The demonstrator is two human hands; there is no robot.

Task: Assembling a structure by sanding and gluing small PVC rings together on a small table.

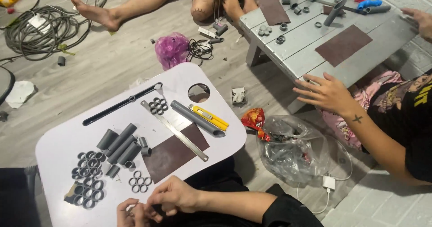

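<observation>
Right hand (175,195) curled, fingertips pinched toward left hand (131,213); left hand narrow, what it grips too small to tell; both at near edge of white counter (58,146); grey pipe rings (87,177) just left; brown sandpaper sheet (173,152) and saw blade (173,130) beyond; a co-worker's hand (326,94) well apart.

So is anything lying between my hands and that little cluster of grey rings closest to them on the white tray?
Nothing visible. The right hand and left hand sit at the tray's near edge, and only bare tray surface separates them from the small ring cluster. The brown sandpaper sheet lies beside it.
</observation>
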